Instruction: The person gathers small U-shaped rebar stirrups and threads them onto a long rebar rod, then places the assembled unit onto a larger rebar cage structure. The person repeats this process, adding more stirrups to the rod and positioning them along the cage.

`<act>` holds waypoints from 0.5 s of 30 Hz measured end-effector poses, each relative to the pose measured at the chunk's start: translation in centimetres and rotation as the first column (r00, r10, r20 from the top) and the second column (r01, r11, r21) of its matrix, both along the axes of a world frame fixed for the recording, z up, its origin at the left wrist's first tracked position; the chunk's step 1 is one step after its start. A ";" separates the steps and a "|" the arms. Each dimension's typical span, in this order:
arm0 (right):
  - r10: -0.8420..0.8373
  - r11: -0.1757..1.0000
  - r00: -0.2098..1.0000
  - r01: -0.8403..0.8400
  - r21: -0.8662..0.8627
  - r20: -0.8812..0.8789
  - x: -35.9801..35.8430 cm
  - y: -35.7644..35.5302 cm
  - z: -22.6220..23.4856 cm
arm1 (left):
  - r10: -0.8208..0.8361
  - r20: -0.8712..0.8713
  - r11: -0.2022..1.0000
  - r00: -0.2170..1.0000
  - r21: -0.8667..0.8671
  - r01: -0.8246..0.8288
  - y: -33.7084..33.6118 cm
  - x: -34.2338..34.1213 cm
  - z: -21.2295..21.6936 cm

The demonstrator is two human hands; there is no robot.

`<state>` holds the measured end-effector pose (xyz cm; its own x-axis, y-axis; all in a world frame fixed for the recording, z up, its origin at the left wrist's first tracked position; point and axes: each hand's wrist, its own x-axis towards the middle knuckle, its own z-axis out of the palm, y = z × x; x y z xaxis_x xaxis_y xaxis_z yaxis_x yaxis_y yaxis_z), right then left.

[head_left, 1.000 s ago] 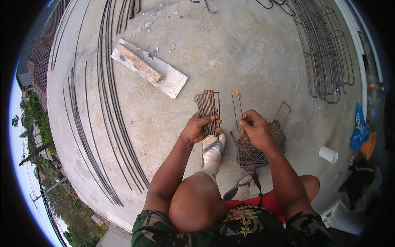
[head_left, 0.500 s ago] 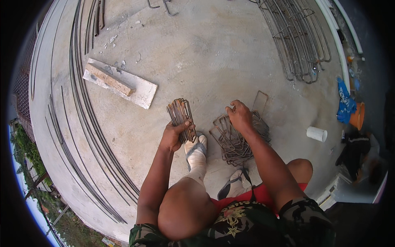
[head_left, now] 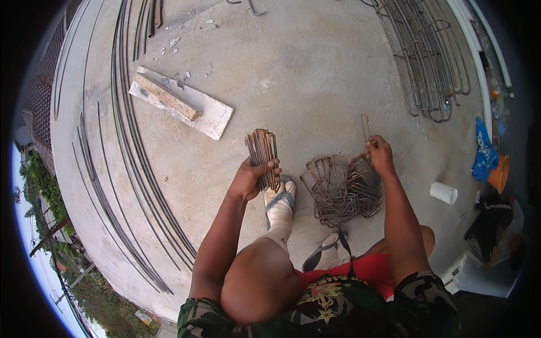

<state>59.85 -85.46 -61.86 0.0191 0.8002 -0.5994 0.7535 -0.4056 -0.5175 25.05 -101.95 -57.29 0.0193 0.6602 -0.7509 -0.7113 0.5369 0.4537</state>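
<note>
My left hand (head_left: 252, 176) grips a stacked bundle of rusty bent steel stirrups (head_left: 262, 152), held upright above my left foot. My right hand (head_left: 379, 154) is out to the right, closed on a single rusty stirrup (head_left: 366, 127) that sticks up from its fingers. Between and below my hands lies a loose heap of the same stirrups (head_left: 341, 188) on the concrete floor (head_left: 293, 73). My bent knee and sock-and-sandal foot (head_left: 280, 204) sit between my arms.
A grey slab with a wooden block (head_left: 180, 104) lies at the upper left. Long steel bars (head_left: 127, 146) curve along the left edge of the slab. A cage of bent rebar (head_left: 431, 62) lies at the upper right, a white cup (head_left: 443, 192) at right.
My right hand has moved out to the right side of the heap and lifted one stirrup. My left hand keeps its bundle, now a little higher.
</note>
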 end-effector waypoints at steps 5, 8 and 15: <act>0.371 0.855 0.928 -0.323 0.406 -0.043 -3.6 0.2 5.6 | -0.004 0.033 1.000 0.999 -0.010 0.005 0.1 -0.7 -0.3; 0.503 0.792 0.860 -0.421 0.442 -0.083 -6.6 0.9 9.3 | 0.016 0.032 1.000 0.999 -0.012 -0.016 0.0 -0.7 -0.3; 0.745 0.608 0.667 -0.671 0.425 -0.012 -11.3 2.6 14.0 | 0.077 0.103 0.996 0.992 0.042 -0.081 -0.1 -1.6 -0.5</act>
